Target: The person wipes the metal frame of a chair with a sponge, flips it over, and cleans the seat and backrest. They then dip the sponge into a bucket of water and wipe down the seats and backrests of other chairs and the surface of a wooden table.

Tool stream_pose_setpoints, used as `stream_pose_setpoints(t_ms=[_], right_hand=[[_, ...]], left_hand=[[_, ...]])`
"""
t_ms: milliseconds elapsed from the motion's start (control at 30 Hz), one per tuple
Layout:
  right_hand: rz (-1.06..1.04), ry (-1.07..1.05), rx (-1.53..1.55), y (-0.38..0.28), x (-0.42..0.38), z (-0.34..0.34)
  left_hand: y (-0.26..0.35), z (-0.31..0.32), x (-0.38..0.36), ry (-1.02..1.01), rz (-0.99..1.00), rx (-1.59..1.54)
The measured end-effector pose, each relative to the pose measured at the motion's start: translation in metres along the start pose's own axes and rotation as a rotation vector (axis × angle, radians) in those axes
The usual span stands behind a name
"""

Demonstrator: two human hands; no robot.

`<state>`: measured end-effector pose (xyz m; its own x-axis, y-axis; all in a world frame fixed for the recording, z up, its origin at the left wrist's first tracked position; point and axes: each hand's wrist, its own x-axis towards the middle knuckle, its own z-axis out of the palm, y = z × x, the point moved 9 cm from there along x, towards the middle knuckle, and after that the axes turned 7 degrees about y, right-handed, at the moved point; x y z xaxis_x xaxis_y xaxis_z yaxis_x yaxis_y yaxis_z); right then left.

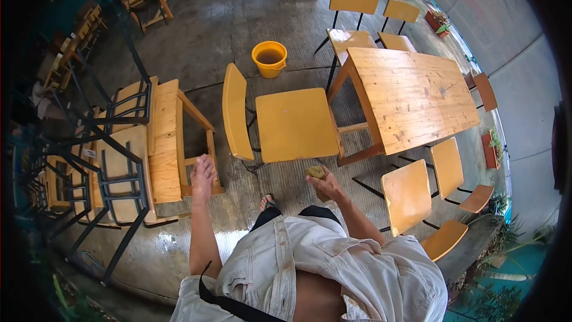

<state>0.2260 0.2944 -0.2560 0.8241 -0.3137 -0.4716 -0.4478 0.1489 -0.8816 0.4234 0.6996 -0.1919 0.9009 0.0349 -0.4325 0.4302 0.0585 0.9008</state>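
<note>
My right hand (326,185) is closed around a greenish-yellow sponge (315,172), just below the seat of a yellow wooden chair (296,125). The chair stands upright in front of me, its backrest on the left side. My left hand (204,174) hangs in the air left of the chair, near a wooden table, with its fingers apart and nothing in it. Farther ahead on the wet floor stands a yellow bucket (269,59) with dark liquid in it.
A wooden table (411,98) with several chairs around it stands to the right. At the left, upturned chairs (122,161) with black metal legs rest on a wooden table (165,143). Potted plants (493,148) line the right wall.
</note>
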Motion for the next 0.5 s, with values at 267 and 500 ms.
stream_pose_setpoints(t_ms=[267,500], right_hand=[[-0.028,0.096,0.169,-0.115,-0.007,0.004],[-0.186,0.177,0.119,-0.180,-0.024,-0.049]], left_hand=[[0.065,0.197,0.074,-0.326,0.118,0.210],[0.100,0.322,-0.010,-0.120,0.840,0.629]])
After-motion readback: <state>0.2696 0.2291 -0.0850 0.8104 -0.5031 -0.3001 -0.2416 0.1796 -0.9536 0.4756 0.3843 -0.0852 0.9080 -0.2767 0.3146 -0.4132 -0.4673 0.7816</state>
